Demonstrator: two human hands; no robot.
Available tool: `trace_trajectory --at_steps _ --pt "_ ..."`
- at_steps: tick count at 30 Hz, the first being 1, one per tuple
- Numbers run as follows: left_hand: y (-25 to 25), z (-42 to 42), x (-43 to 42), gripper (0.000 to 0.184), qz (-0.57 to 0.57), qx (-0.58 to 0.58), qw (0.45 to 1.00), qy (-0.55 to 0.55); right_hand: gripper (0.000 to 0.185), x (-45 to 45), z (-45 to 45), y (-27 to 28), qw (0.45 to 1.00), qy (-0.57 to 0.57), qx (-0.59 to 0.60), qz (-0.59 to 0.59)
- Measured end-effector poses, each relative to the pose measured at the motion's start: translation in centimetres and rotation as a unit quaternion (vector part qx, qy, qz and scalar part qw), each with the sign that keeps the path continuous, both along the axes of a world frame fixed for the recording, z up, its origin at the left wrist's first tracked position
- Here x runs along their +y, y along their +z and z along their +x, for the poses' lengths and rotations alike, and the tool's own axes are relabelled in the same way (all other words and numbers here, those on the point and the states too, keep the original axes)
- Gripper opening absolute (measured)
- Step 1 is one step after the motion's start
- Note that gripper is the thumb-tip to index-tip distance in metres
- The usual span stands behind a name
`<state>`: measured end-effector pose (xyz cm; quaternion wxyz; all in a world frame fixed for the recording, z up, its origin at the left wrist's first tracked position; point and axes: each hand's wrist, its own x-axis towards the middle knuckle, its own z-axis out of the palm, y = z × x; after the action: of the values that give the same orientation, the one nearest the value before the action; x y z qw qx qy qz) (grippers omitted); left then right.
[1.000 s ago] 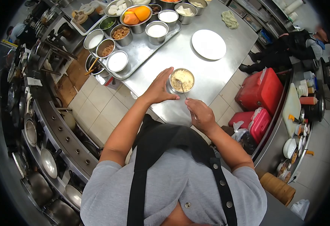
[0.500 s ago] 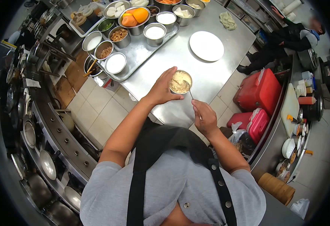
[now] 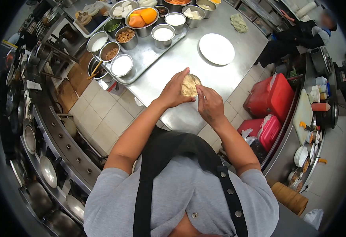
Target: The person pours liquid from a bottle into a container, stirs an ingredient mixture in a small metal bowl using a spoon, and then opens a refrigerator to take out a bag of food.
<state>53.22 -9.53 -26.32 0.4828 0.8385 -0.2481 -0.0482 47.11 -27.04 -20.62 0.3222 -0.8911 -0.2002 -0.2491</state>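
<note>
the left hand (image 3: 175, 91) clasped a metal cup (image 3: 197, 78); the right hand (image 3: 211, 103) gripped a spoon (image 3: 197, 83) in it; a plate (image 3: 216, 49) lay far right.

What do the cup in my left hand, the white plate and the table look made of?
Cup: metal, probably stainless steel, given its thin, shiny grey rim. Plate: smooth, plain white and stiff-looking; ceramic or hard plastic, I can't tell. Table: likely satin-finish steel, judging by its silvery surface and blurred bright reflections.

Pale floor tiles (image 3: 115, 112) show on both sides of a shiny steel table (image 3: 181, 117), near shelving (image 3: 252, 14).
</note>
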Motion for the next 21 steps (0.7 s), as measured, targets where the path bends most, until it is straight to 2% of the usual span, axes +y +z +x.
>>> trace_trajectory --at_steps 3,6,9,13,16,21 --pt "-0.1 0.1 0.0 0.119 -0.001 0.003 1.0 -0.004 0.019 0.0 -0.5 0.7 1.0 0.022 0.013 -0.015" --pt "0.0 0.0 -0.1 0.12 0.0 0.014 1.0 0.005 0.021 -0.6 -0.9 0.7 0.999 -0.011 -0.013 -0.032" --pt "0.2 0.0 0.0 0.123 -0.005 0.023 1.0 -0.007 0.011 -0.3 -0.5 0.8 1.0 -0.002 -0.028 -0.011" --pt "0.9 0.4 0.2 0.126 -0.005 0.058 0.998 -0.029 0.016 0.3 -0.4 0.3 0.999 0.03 0.039 -0.009" --pt "0.9 0.4 0.3 0.128 -0.017 0.061 0.997 -0.032 0.017 -0.2 -0.7 0.4 1.0 0.004 -0.014 0.004" --pt "0.5 0.1 0.1 0.133 -0.027 0.05 0.998 -0.018 0.015 -0.2 -0.4 0.7 1.0 -0.003 -0.007 0.011"
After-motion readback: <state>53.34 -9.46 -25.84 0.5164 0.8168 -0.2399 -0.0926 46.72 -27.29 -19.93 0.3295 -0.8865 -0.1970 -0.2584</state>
